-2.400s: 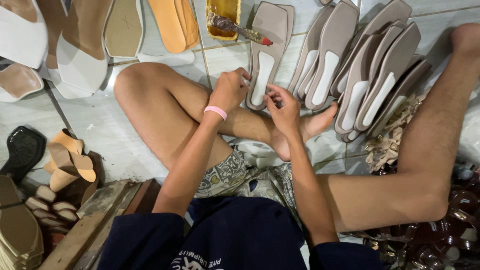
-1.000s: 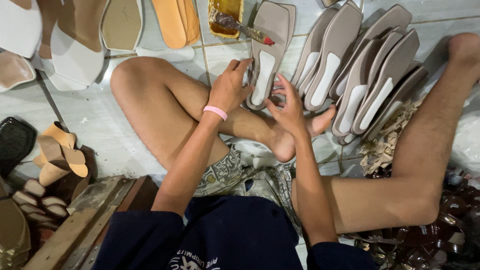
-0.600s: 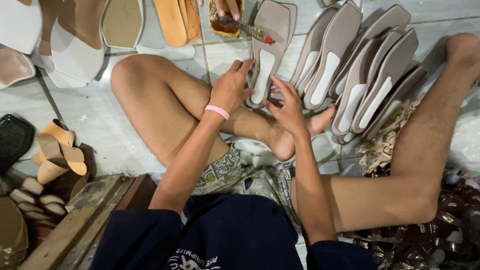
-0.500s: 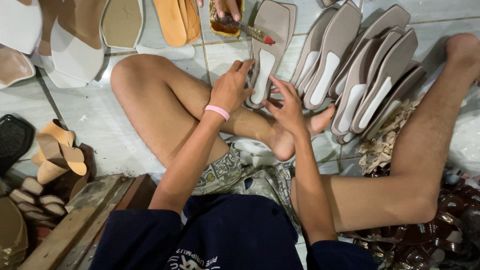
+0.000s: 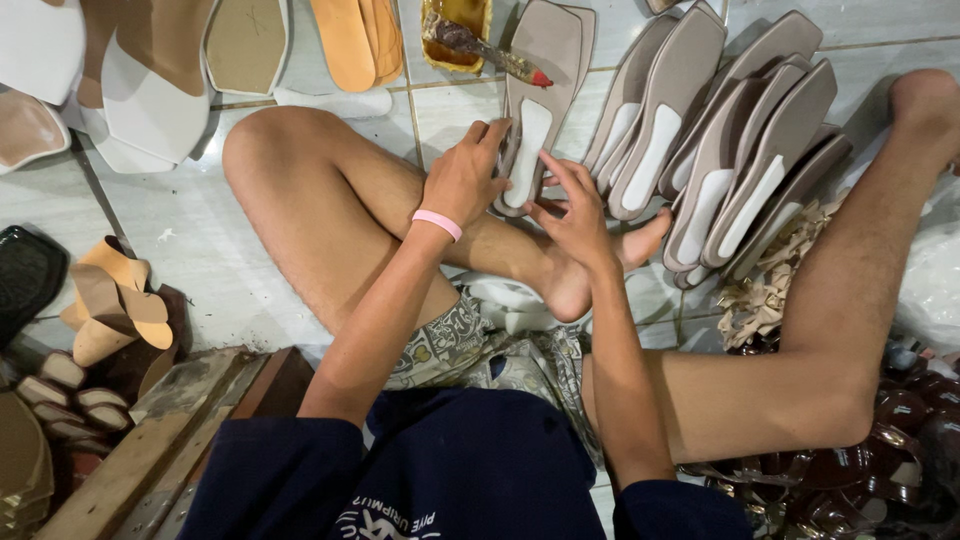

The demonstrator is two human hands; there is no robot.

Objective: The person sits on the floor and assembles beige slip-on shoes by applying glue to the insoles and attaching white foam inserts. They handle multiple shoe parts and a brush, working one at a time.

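While seated on tile, we press taupe flat sole with white insert (image 5: 532,140): left hand (image 5: 462,185) gripping edge, right hand (image 5: 577,205) fingertips spread on it; finished-looking stack of like soles (image 5: 720,150) at 2 o'clock; glue brush in yellow tin (image 5: 480,40) at 12.

Taupe sole (image 5: 541,90) with a white patch, pink wristband (image 5: 438,223), navy shirt (image 5: 470,470), paisley-patterned shorts (image 5: 480,350), tan heels (image 5: 110,300), pale grey tiled floor (image 5: 200,240).

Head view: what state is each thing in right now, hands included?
Left hand: fingers pressed on the grey sole's left edge.
Right hand: fingers touching the sole's right edge.
Grey sole: flat on the floor, white patch up.
Brush: resting across the glue tin.
Row of grey soles: overlapped, leaning.
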